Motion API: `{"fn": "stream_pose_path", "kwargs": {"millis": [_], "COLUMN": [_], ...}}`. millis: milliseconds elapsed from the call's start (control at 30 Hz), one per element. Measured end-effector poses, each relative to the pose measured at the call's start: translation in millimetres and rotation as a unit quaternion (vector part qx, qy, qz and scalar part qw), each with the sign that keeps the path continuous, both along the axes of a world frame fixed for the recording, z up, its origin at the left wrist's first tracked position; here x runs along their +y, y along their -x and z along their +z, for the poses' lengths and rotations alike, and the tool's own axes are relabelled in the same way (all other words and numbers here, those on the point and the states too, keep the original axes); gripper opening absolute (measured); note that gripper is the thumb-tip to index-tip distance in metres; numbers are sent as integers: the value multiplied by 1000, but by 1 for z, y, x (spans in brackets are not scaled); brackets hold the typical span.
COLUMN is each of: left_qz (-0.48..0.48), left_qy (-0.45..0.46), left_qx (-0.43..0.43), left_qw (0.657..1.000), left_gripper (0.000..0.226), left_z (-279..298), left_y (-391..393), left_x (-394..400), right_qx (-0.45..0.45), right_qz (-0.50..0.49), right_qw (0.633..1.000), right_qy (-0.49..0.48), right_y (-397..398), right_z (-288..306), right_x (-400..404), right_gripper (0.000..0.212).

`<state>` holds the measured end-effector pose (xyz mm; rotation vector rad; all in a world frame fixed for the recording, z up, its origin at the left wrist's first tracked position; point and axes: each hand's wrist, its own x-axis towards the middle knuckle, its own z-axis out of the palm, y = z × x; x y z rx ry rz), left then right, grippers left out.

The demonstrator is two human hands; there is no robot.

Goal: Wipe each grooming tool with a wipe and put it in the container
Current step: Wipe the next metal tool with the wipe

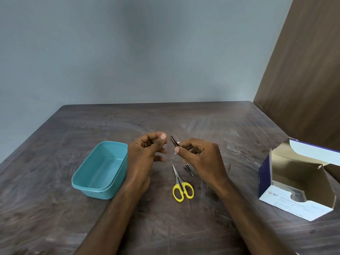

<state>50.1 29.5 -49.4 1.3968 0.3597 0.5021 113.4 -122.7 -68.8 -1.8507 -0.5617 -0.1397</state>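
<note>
While hovering just right of the empty teal plastic container (100, 171), pinched slim dark tweezers (173, 141) and a white wipe (178, 144) in right hand (198, 157); left hand (145, 153) loosely curled, holding nothing visible. Lay beyond: yellow-handled scissors (181, 186), small metal tool (189, 169), open swab box (298, 183).

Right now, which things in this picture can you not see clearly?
Head view only:
- Tweezers: the rear part is hidden inside the right hand.
- Wipe: only a white scrap shows between the fingers.
- Metal tool beside the scissors: partly under the right hand, too small to identify.
- Swab box: contents shadowed.
</note>
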Motion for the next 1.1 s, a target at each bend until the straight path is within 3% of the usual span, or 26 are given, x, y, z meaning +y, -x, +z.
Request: {"fn": "stream_pose_path", "kwargs": {"millis": [400, 633, 800, 1100], "left_qz": [-20, -44, -42, -73], "left_qy": [-145, -352, -363, -377], "left_qx": [27, 34, 14, 21], "left_qw": [989, 934, 931, 923], "left_gripper": [9, 11, 12, 6], "left_z": [-11, -16, -16, -18], "left_y": [-3, -3, -2, -4], "left_x": [-6, -10, -11, -13], "right_qx": [106, 180, 208, 235], "right_qz": [-16, 14, 15, 7], "right_qw": [978, 953, 942, 933], "right_qy": [-178, -243, -263, -273], "right_y": [-7, -4, 0, 2], "right_z": [6, 9, 12, 14], "right_x": [-3, -3, -3, -2], "right_gripper": [15, 12, 22, 16]}}
